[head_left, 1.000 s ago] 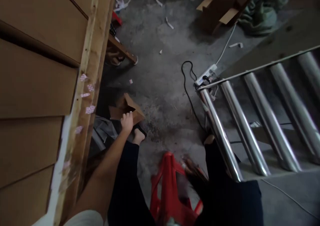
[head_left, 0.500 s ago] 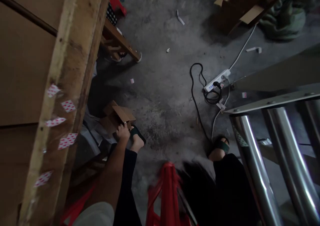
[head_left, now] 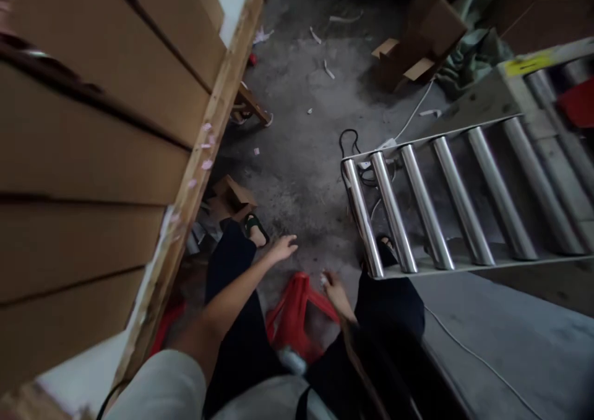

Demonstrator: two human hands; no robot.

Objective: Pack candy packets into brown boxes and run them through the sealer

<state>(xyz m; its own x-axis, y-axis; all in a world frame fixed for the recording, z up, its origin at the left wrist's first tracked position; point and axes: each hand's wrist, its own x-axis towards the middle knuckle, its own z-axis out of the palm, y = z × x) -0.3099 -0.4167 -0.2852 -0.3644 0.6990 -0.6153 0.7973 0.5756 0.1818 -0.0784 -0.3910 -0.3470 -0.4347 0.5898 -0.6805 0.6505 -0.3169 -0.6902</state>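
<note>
Loosely, the left hand (head_left: 283, 248) hangs with fingers apart; the right hand (head_left: 336, 291) curls at a pale scrap (head_left: 323, 279), its grip too blurred to tell. Between the knees (head_left: 234, 265) sits the stool (head_left: 297, 321), one leg's long axis pointing forward

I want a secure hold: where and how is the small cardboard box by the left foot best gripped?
Probably by the lighter flap of the box, pinched from above and the picture's right. The flap juts out that way, while the wooden beam flanks the other side. The left hand is nearer.
</note>
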